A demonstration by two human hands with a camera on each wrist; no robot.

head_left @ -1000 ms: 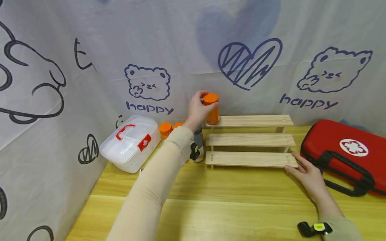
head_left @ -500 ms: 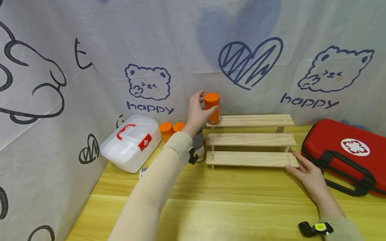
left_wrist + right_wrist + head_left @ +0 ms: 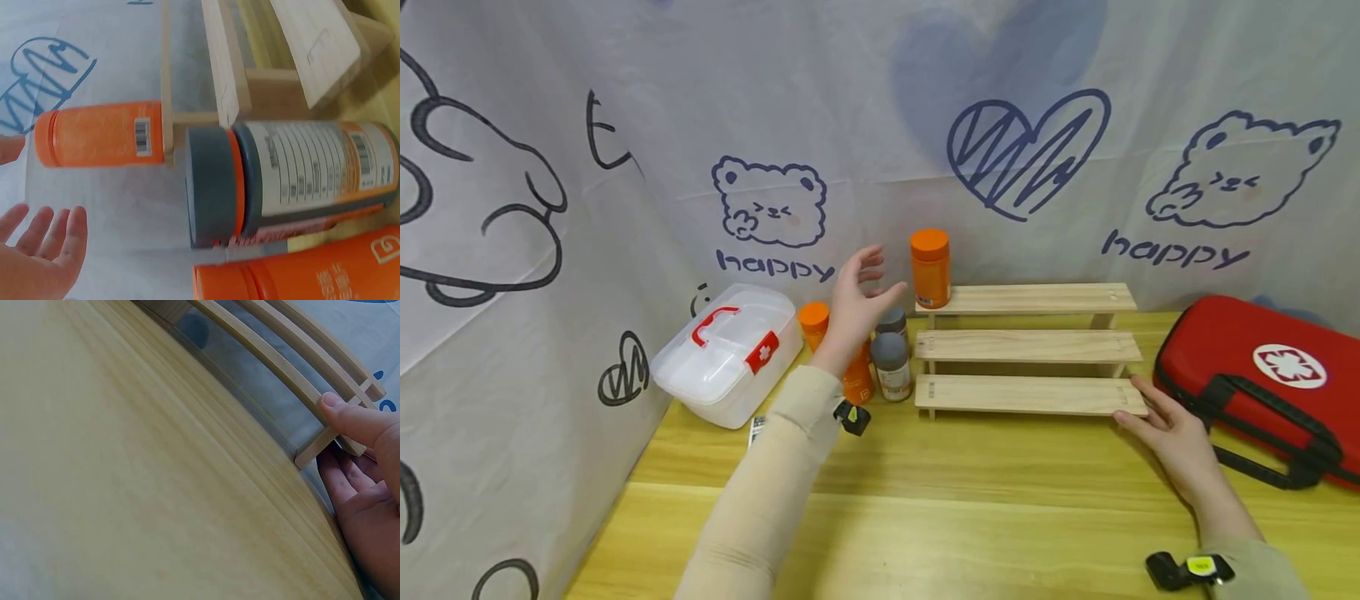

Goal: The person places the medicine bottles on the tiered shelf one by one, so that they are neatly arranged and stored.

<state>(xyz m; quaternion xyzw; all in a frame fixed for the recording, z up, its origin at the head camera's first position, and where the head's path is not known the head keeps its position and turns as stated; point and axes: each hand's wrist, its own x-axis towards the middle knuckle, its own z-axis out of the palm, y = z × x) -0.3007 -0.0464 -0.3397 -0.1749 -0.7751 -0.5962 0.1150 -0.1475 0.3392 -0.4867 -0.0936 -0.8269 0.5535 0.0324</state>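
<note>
Released: the left hand (image 3: 855,304) has let go of the orange bottle (image 3: 930,268) and drawn back, leaving it standing alone.

Head view: the orange bottle stands upright at the left end of the top step of the wooden rack (image 3: 1028,347), and the left hand hovers just beside it, fingers spread and holding nothing, above the grey-capped bottles (image 3: 891,363) on the table (image 3: 970,500). The right hand (image 3: 1172,437) lies flat, fingers straight, against the rack's lower right corner.
Left wrist view: orange bottle (image 3: 100,134) sits on the shelf edge, apart from the open fingers (image 3: 47,234); a grey-capped bottle (image 3: 287,181) is closest to the camera.
Right wrist view: the thumb (image 3: 356,422) presses the rack's end (image 3: 312,450), fingers straight beneath.
</note>
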